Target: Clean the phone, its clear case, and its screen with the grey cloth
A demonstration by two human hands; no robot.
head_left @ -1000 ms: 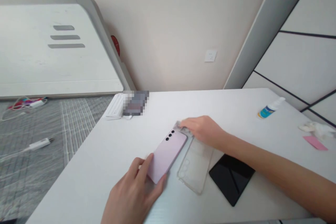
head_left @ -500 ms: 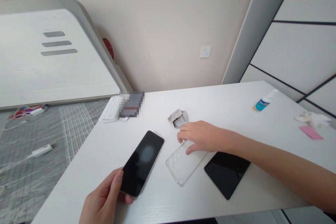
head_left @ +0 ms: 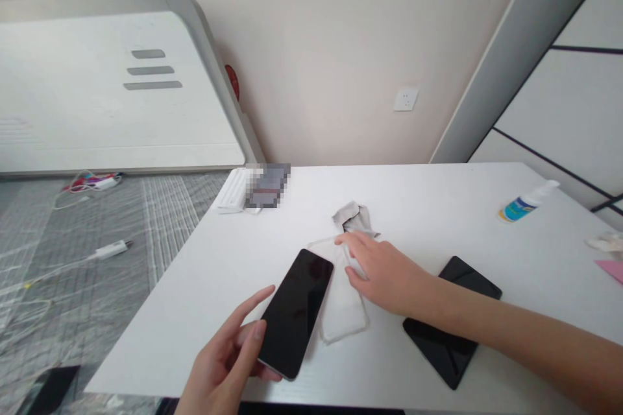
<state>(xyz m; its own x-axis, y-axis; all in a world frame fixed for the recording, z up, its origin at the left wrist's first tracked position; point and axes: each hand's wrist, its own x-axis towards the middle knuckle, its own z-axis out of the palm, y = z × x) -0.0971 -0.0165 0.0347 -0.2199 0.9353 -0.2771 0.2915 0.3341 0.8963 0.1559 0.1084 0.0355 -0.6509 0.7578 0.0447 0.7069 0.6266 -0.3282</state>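
Observation:
My left hand (head_left: 228, 360) grips the near end of a phone (head_left: 296, 311), which lies screen up with its dark glass showing, over the white table (head_left: 438, 207). Right beside it lies a clear phone case (head_left: 343, 301), flat on the table. My right hand (head_left: 384, 269) rests on the case's far end, fingers bent and pressing on its edge. A crumpled grey cloth (head_left: 353, 217) sits just beyond my right hand.
A black folded pad (head_left: 452, 321) lies to the right under my forearm. A small spray bottle (head_left: 525, 202) lies at the far right, near tissue and a pink card (head_left: 610, 269). A white box (head_left: 233, 191) sits at the table's back left corner. Cables and chargers lie on the grey floor mat (head_left: 111, 249).
The phone has been flipped from pink back up to screen up. My right hand left the phone and slid the clear case next to it.

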